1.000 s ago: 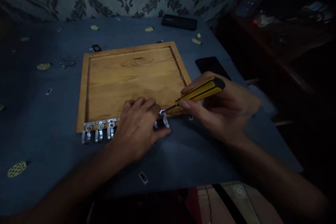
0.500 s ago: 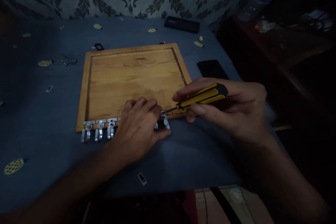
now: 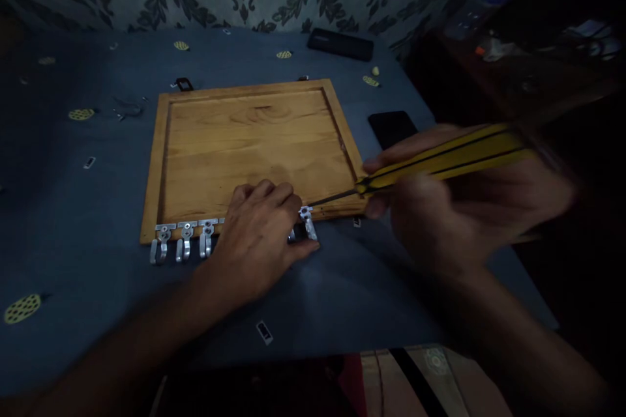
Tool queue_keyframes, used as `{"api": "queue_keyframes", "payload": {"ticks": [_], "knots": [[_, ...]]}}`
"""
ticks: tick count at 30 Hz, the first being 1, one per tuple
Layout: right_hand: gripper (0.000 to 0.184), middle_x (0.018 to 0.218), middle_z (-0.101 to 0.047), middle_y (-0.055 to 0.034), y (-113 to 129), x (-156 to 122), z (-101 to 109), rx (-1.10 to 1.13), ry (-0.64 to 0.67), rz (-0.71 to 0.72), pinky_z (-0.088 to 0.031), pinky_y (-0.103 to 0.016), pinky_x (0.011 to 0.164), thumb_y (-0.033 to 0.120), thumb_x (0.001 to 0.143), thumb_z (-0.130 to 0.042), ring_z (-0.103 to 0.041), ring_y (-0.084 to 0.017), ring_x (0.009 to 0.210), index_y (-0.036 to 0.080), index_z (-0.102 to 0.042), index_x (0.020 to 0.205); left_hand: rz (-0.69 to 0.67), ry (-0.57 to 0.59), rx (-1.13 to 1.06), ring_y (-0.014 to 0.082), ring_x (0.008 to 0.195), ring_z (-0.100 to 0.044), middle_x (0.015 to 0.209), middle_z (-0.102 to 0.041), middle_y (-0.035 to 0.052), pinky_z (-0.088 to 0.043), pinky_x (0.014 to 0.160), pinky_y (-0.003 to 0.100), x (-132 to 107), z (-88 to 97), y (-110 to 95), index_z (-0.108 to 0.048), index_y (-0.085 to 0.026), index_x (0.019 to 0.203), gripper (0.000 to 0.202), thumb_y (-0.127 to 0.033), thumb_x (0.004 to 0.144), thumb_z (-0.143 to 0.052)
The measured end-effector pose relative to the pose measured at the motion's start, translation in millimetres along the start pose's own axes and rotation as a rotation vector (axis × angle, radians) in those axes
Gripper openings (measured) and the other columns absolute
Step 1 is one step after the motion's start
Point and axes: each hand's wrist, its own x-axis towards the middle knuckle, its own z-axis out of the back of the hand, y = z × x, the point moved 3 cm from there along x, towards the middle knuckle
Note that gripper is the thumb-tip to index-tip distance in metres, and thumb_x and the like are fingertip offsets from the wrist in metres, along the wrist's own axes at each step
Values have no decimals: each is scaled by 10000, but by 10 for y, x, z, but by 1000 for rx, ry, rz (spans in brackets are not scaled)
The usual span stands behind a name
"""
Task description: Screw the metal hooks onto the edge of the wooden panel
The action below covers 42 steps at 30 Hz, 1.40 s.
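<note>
A framed wooden board (image 3: 254, 150) lies flat, with a row of silver metal hooks (image 3: 186, 241) along its near edge. At the right end of that row, my left hand (image 3: 257, 234) is closed over the edge, fingers curled on the board and thumb by a coat hook (image 3: 309, 225), steadying it. Part of the row is hidden under this hand. My right hand (image 3: 454, 221), blurred by motion, grips a yellow and black screwdriver (image 3: 435, 159). Its thin shaft slants down left, the tip close to the top of that hook; contact with the screw cannot be made out.
A black phone (image 3: 391, 127) lies right of the board, and a black case (image 3: 340, 44) at the back. Black brackets (image 3: 184, 84) show at the board's far edge. Small metal bits (image 3: 124, 111) lie at left on the blue patterned cloth (image 3: 98, 221). A dark shelf stands at right.
My right hand has drawn back to the right and slightly up with the screwdriver, showing more of its shaft. The left hand and the board have stayed in place.
</note>
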Motion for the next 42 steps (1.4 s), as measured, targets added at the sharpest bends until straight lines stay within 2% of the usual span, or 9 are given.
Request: {"api": "queue_keyframes", "payload": {"ticks": [3, 6, 10, 18, 23, 28, 34, 39, 42], "knots": [[108, 782, -733, 16, 16, 1, 26, -33, -131, -43, -462, -290, 405, 372, 870, -748, -577, -97, 453, 269, -772, 851, 2, 6, 4, 302, 1032, -595, 1018, -672, 51, -427, 870, 447, 0, -3, 4, -699, -163, 1019, 349, -456, 847, -778], [61, 745, -706, 25, 23, 8, -18, -64, -19, 21, -454, -264, 414, 305, 869, -754, -578, -90, 475, 246, -753, 855, 11, -2, 11, 302, 1032, -593, 1018, -670, 48, -425, 866, 445, 0, -4, 5, -699, -174, 1014, 341, -457, 843, -782], [32, 774, -696, 25, -2, -3, -55, -75, 97, 15, -451, -252, 422, 232, 878, -735, -596, -92, 514, 232, -715, 853, 2, -6, 25, 296, 1032, -592, 1038, -671, 51, -428, 866, 438, -5, -4, -4, -695, -185, 1030, 341, -466, 851, -771], [33, 797, -708, 16, -52, -36, -63, -63, 142, -24, -527, -291, 499, 267, 860, -757, -631, -127, 561, 267, -733, 882, 11, 12, 22, 296, 1032, -591, 1049, -670, 59, -428, 881, 445, -1, 4, -12, -688, -177, 1035, 341, -455, 855, -768], [57, 778, -708, 31, -49, -33, -68, -75, 141, 1, -479, -279, 444, 235, 858, -757, -602, -109, 504, 263, -725, 895, 5, 12, 11, 303, 1035, -597, 1032, -669, 60, -438, 879, 456, 0, 14, -15, -698, -165, 1035, 338, -442, 856, -770], [80, 761, -716, 20, -28, -20, -63, -114, 167, 74, -492, -324, 539, 222, 842, -770, -669, -168, 657, 280, -721, 818, 9, 15, 21, 312, 1057, -595, 1042, -673, 67, -438, 883, 458, -1, 14, -17, -703, -163, 1052, 355, -449, 854, -772], [133, 773, -722, 17, -41, -25, -73, -76, 194, 61, -508, -341, 523, 206, 822, -789, -659, -171, 619, 303, -719, 882, 16, 19, 20, 304, 1058, -596, 1059, -690, 65, -429, 894, 449, 8, 16, -17, -693, -182, 1097, 364, -449, 861, -765], [126, 794, -726, 10, -30, -8, -92, -14, 202, 27, -508, -321, 477, 202, 806, -800, -648, -152, 590, 289, -712, 835, 15, 28, 22, 306, 1061, -592, 1082, -692, 68, -423, 877, 442, 9, 16, -23, -688, -183, 1108, 370, -452, 865, -758], [115, 783, -729, 15, -23, 31, -77, -13, 260, 5, -526, -318, 505, 220, 813, -795, -659, -155, 608, 288, -723, 870, 14, 20, 20, 300, 1052, -591, 1076, -692, 65, -420, 872, 441, 4, 11, -18, -687, -184, 1095, 357, -451, 867, -755]]}}
